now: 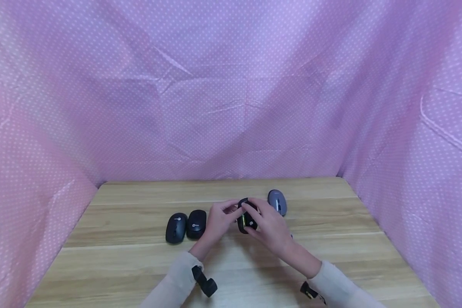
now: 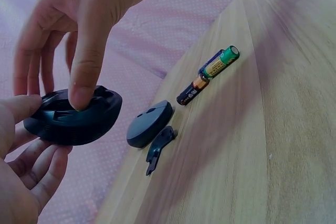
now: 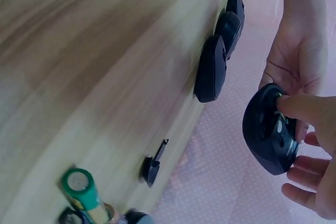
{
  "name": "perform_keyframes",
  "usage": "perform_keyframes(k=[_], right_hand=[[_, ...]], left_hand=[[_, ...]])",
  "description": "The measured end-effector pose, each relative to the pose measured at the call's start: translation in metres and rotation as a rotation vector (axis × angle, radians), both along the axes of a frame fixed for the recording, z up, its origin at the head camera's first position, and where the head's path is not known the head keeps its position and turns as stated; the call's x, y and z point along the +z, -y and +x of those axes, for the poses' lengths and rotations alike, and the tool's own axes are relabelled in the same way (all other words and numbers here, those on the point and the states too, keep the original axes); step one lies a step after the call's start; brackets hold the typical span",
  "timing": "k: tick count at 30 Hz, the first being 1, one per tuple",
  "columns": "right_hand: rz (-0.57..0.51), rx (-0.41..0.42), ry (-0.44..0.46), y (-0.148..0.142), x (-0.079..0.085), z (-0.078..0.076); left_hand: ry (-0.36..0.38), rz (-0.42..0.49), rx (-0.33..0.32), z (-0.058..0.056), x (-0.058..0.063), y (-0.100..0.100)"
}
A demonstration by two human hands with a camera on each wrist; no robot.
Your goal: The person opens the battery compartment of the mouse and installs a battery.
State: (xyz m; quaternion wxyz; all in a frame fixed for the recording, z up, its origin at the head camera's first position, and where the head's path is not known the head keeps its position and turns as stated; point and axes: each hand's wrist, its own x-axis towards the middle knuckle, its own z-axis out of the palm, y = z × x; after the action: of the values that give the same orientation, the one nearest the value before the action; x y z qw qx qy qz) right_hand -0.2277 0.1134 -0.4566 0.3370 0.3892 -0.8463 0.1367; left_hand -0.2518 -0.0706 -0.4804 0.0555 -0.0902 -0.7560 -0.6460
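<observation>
Both hands hold a black computer mouse [image 1: 250,223] above the table, its underside and battery bay facing up. My left hand [image 1: 217,220] grips the mouse by its edge, fingers beneath it in the left wrist view. From the other side my right hand [image 1: 271,224] holds it too, with the thumb [image 2: 84,85] pressing into the bay. A strip of yellow-green battery [image 1: 244,220] shows inside the bay in the head view. A dark battery cover [image 2: 159,148] lies on the table beside a grey mouse [image 2: 149,124].
Batteries, one green [image 2: 223,61] and one black and orange [image 2: 193,88], lie near the grey mouse. Left of the hands, black mice [image 1: 176,228] lie close together on the wooden table [image 1: 119,265]. Pink dotted cloth [image 1: 215,107] hangs behind and at both sides.
</observation>
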Motion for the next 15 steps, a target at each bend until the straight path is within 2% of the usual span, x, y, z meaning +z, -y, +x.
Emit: perform_keyframes(k=[5,8,15], right_hand=[[0.090,0.033,-0.113,0.0009,0.0030,-0.0011],[0.130,0.044,-0.175,0.0008,0.0019,-0.0018],[0.145,0.060,-0.237,-0.0004,-0.0015,-0.0017]], left_hand=[[0.013,-0.036,-0.018,0.0015,-0.0011,-0.0004],[0.036,-0.024,-0.015,0.0016,-0.0019,0.0001],[0.050,-0.009,-0.013,0.0016,-0.0009,0.0026]])
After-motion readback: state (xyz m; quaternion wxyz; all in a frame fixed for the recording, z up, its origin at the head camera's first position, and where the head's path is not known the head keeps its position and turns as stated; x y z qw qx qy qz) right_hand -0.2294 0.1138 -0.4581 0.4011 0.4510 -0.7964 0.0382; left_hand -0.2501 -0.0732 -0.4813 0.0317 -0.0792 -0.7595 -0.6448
